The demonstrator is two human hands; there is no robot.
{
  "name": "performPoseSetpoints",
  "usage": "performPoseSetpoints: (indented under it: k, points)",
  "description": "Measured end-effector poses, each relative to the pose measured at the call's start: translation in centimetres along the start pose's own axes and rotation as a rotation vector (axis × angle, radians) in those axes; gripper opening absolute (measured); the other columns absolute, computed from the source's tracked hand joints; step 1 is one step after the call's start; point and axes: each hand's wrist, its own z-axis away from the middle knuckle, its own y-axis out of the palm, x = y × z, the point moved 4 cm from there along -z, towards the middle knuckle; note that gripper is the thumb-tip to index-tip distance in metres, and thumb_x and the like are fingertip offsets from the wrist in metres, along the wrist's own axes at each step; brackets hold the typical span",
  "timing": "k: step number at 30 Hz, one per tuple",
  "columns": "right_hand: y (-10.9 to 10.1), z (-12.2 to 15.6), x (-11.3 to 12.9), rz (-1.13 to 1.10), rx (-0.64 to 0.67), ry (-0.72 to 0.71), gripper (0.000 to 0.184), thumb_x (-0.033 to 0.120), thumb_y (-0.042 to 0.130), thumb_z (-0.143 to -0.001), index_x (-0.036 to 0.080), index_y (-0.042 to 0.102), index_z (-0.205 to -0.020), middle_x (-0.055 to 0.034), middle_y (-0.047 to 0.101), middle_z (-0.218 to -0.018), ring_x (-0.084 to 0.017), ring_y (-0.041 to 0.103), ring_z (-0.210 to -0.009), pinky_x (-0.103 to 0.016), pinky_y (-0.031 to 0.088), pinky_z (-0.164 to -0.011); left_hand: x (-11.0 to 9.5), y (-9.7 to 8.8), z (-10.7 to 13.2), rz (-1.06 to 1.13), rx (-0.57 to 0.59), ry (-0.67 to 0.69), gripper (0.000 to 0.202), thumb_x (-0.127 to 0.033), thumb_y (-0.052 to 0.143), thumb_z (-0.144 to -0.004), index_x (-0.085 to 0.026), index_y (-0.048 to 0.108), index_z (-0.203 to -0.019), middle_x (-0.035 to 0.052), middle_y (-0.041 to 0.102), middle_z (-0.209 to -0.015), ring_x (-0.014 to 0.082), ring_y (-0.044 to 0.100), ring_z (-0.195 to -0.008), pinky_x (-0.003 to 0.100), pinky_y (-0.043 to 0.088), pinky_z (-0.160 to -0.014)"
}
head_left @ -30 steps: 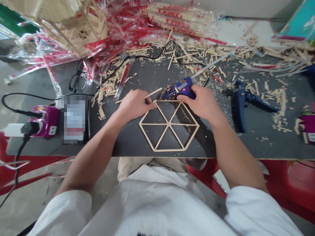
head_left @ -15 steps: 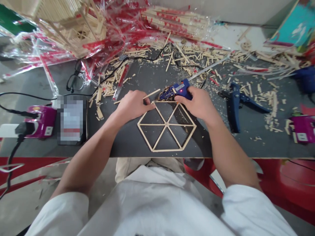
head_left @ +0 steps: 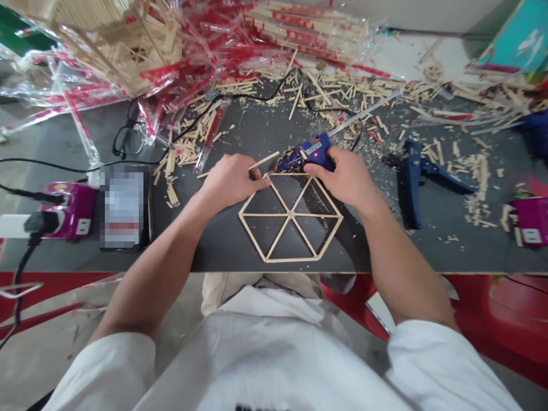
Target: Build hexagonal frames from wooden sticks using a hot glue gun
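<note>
A hexagonal frame of thin wooden sticks (head_left: 293,260), with spokes meeting at its centre, lies flat on the dark table. My right hand (head_left: 349,174) is wrapped round a blue hot glue gun (head_left: 317,149) with a lit red light. The gun's dirty nozzle points left, close to the frame's upper left corner. My left hand (head_left: 233,180) is closed on a loose wooden stick (head_left: 266,160) that sticks out past the fingers on both sides. Its thumb rests at that same corner. Whether the nozzle touches the wood, I cannot tell.
Blue cutting pliers (head_left: 411,185) lie to the right. Beyond are scattered stick offcuts (head_left: 338,94), a black cable and red plastic wrappers (head_left: 201,57). At left are a phone (head_left: 125,208), glasses (head_left: 128,141) and a purple power adapter (head_left: 71,210). A stick-built model (head_left: 115,40) stands far left.
Both hands, the glue gun and the stick hold nearly the same places against the frame. The whole view has shifted slightly.
</note>
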Motion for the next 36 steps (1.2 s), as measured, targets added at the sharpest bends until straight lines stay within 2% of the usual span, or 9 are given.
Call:
performPoseSetpoints:
  k: [6,13,21,29,36]
  points:
    - [-0.11,-0.08,-0.06,0.009,0.005,-0.007,0.042,0.057,0.076,-0.090,0.025,0.051,-0.078,-0.0030,0.057,-0.070,-0.021,0.051,-0.066,-0.035,0.034,-0.065,0.00,0.00,-0.02,-0.008,0.006,0.005,0.034,-0.057,0.076,-0.087,-0.024,0.077,-0.083,0.0061,0.075,-0.080,0.0251,0.066,-0.080,0.035,0.048,-0.079]
    - [0.06,-0.18,-0.15,0.017,0.017,-0.002,0.045,0.056,0.077,-0.091,0.025,0.048,-0.076,-0.0022,0.054,-0.070,-0.020,0.050,-0.065,-0.035,0.034,-0.067,0.11,0.06,-0.02,0.016,0.003,-0.002,0.036,-0.060,0.076,-0.086,-0.024,0.078,-0.084,0.0050,0.073,-0.077,0.0240,0.064,-0.076,0.035,0.046,-0.076]
    - [0.12,-0.02,0.18,0.015,0.005,0.026,0.040,0.056,0.077,-0.091,0.025,0.054,-0.082,-0.0048,0.057,-0.074,-0.025,0.055,-0.071,-0.037,0.038,-0.070,-0.08,-0.06,0.06,0.017,0.008,-0.016,0.035,-0.059,0.076,-0.085,-0.024,0.077,-0.082,0.0050,0.071,-0.074,0.0238,0.064,-0.075,0.035,0.045,-0.075]
    - [0.26,-0.07,0.03,0.011,-0.007,0.017,0.038,0.056,0.077,-0.092,0.025,0.056,-0.083,-0.0041,0.056,-0.072,-0.025,0.055,-0.071,-0.037,0.039,-0.070,-0.09,-0.06,0.16,0.016,0.012,-0.037,0.034,-0.058,0.078,-0.085,-0.024,0.077,-0.084,0.0043,0.071,-0.074,0.0235,0.064,-0.076,0.035,0.045,-0.075]
    - [0.06,-0.09,-0.10,0.010,0.018,0.005,0.043,0.054,0.078,-0.091,0.025,0.049,-0.078,-0.0036,0.056,-0.073,-0.022,0.053,-0.066,-0.036,0.036,-0.067,-0.10,-0.10,0.19,0.024,0.006,-0.027,0.035,-0.058,0.077,-0.084,-0.024,0.077,-0.083,0.0042,0.070,-0.074,0.0231,0.063,-0.075,0.035,0.044,-0.074]
